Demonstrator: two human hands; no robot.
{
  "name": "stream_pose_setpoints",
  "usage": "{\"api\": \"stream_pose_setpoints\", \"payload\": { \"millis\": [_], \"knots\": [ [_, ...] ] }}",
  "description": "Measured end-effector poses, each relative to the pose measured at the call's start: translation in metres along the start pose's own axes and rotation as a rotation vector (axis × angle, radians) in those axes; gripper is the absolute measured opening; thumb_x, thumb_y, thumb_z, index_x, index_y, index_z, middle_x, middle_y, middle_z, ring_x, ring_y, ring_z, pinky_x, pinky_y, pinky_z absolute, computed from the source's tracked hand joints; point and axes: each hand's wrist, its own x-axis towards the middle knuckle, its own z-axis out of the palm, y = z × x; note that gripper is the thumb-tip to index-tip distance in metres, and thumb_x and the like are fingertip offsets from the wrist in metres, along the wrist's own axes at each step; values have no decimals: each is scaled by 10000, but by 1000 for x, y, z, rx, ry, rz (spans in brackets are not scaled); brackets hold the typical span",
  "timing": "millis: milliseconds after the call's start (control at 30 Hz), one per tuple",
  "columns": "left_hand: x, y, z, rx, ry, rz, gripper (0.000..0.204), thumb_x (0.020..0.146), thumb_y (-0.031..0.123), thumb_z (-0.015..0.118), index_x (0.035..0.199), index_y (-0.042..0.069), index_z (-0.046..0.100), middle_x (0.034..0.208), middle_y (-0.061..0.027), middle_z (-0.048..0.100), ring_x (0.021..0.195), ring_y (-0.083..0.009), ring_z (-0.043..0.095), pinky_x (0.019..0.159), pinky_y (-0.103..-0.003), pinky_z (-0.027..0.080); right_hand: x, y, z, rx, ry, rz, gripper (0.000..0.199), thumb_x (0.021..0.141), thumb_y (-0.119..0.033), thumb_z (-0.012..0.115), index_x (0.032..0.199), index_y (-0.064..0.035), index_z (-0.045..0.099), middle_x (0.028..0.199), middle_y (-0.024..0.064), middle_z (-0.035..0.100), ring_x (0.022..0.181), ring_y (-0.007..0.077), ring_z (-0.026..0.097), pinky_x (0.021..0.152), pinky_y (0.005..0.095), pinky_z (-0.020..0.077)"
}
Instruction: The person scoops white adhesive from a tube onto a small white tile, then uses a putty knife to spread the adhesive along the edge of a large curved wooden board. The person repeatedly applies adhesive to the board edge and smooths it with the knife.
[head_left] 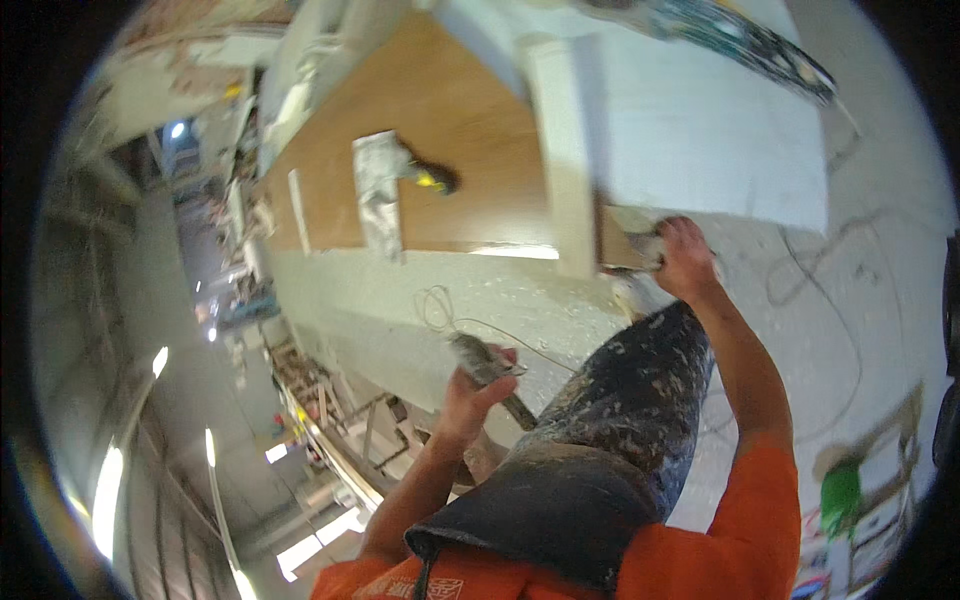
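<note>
My left hand [466,402] is closed around a grey, elongated tool [478,360] with a dark lower end; blur hides its exact kind. It is held in front of my body, apart from the worktop. My right hand [686,256] is closed at the near edge of the work, its fingers on a small greyish piece [645,248] beside a brown block end [620,236]. That block lies next to a pale upright strip [562,160]. On the brown board [470,130] rests a wide-bladed scraper [378,190] with a black and yellow handle.
A dark teal power tool [750,45] lies on the white panel [710,130] at far right, its cord trailing off. Thin cords [820,290] loop over the floor. Scrap wood [340,410] is piled at left. A green object [841,497] stands at lower right.
</note>
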Motion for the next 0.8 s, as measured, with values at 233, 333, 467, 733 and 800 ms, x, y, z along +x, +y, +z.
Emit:
{"api": "stream_pose_setpoints", "payload": {
  "millis": [233, 333, 467, 733, 800],
  "knots": [
    [-6, 20, 12, 88, -55, 94, 566, 827, 125, 825, 1283, 7, 511, 1269, -121, 617, 1144, -197, 599, 1007, -372, 482, -23, 37, -49, -237, -267, 181, 687, 635, -71, 777, 1269, 4, 522, 1243, 218, 571, 1204, 415, 513, 1057, 500, 410],
    [-3, 11, 23, -49, -58, 109, 572, 823, 146, 834, 1272, -7, 514, 1272, -131, 607, 1132, -198, 600, 1000, -364, 486, -58, 22, -90, -197, -331, 291, 760, 659, -155, 819, 1327, 2, 492, 1315, 226, 530, 1260, 408, 472, 1083, 494, 387],
    [3, 23, 63, 47, -130, 79, 649, 813, 224, 855, 1281, -63, 508, 1232, -155, 630, 1132, -223, 617, 989, -372, 497, -95, -61, -135, 413, -446, 598, 952, 625, -292, 899, 1397, 3, 426, 1299, 208, 554, 1221, 359, 538, 1067, 451, 427],
    [4, 43, 153, 236, -310, 202, 596, 921, 333, 737, 1301, -74, 525, 1215, -168, 630, 1123, -203, 587, 979, -364, 479, -75, -175, -198, 1288, -522, 640, 751, 754, -261, 841, 1372, -7, 498, 1210, 117, 622, 1105, 256, 612, 971, 418, 475],
    [8, 50, 161, 162, -355, 181, 610, 915, 342, 747, 1299, -76, 524, 1213, -171, 624, 1118, -189, 577, 978, -356, 475, -79, -165, -200, 1330, -472, 697, 771, 739, -268, 841, 1374, 0, 495, 1204, 119, 629, 1070, 260, 628, 936, 412, 494]
  ]
}}
